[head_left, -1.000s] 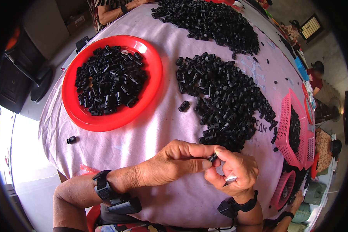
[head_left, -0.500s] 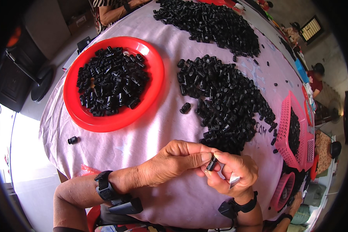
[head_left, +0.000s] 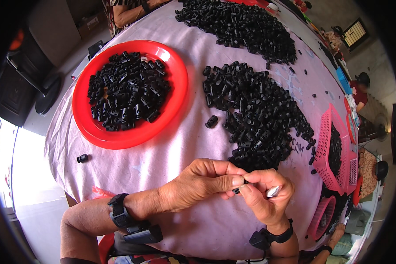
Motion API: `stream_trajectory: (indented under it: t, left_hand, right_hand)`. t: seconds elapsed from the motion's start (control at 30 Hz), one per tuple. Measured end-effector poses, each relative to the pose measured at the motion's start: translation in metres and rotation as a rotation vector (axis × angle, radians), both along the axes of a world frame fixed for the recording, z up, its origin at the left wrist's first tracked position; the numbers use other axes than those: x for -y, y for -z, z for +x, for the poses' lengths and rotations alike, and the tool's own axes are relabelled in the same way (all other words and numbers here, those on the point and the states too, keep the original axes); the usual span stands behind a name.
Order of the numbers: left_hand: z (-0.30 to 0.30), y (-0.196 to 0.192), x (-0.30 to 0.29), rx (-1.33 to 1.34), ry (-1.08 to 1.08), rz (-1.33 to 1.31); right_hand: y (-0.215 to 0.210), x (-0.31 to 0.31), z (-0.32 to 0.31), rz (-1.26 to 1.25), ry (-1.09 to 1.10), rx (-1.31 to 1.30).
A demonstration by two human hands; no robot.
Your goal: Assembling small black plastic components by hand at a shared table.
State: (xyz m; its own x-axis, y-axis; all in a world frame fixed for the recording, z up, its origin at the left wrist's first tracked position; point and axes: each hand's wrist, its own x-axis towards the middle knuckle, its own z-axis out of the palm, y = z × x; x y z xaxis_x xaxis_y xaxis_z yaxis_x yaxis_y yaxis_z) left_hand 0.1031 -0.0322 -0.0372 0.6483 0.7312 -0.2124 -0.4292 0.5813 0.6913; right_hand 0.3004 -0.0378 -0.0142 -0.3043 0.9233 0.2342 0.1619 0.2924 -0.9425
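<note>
Over the last second our two hands have stayed pressed together at the near edge of the table, but the little black plastic piece [head_left: 237, 190] has shifted: a second ago it stood up between the fingertips, and now it sits lower, almost buried between our left thumb and the right forefinger, only a dark sliver showing. We read that as the two hands closing on it more firmly, so the handling of this one piece looks well under way rather than just begun (a judgement, since the part is mostly hidden). Our left hand [head_left: 198, 185] comes in from the lower left, wrist strapped with a black band, knuckles up and fingers curled, thumb and forefinger pinched onto the piece. Our right hand [head_left: 264, 196] rises from below with palm turned toward us, its forefinger and thumb meeting the same piece, while the lower fingers fold around a small silvery object [head_left: 273, 191] whose kind we cannot make out. Just beyond the hands lies the near heap of black pieces [head_left: 255, 114] on the pale lilac cloth [head_left: 163, 158], with a second heap [head_left: 242, 26] farther off. A red plate [head_left: 132, 138] of the same pieces sits to the left, one stray piece [head_left: 82, 158] near the table's left edge, and pink baskets [head_left: 325, 145] to the right.
</note>
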Motion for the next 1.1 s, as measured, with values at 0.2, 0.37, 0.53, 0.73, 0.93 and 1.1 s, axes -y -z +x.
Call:
stream_trajectory:
  t: [0.2,0.37,0.53,0.73,0.93,1.1]
  left_hand:
    - [0.003,0.001,0.001,0.000,-0.008,-0.039]
    - [0.001,0.001,0.001,0.042,-0.026,-0.094]
    - [0.004,-0.002,0.001,-0.004,-0.026,-0.061]
    - [0.001,-0.002,0.001,0.000,-0.017,-0.053]
    - [0.004,0.002,0.002,-0.016,-0.064,-0.044]
    - [0.011,0.003,0.003,0.014,-0.043,-0.015]
  right_hand:
    - [-0.006,-0.002,-0.009,0.064,0.021,-0.010]
    - [-0.010,0.001,-0.003,-0.042,-0.035,0.076]
    - [-0.006,-0.001,-0.008,0.035,-0.010,0.001]
    - [-0.011,-0.002,-0.008,-0.021,-0.027,-0.022]
    - [-0.006,0.001,-0.018,-0.180,-0.014,-0.205]
    - [-0.013,0.000,-0.010,-0.071,0.040,-0.006]
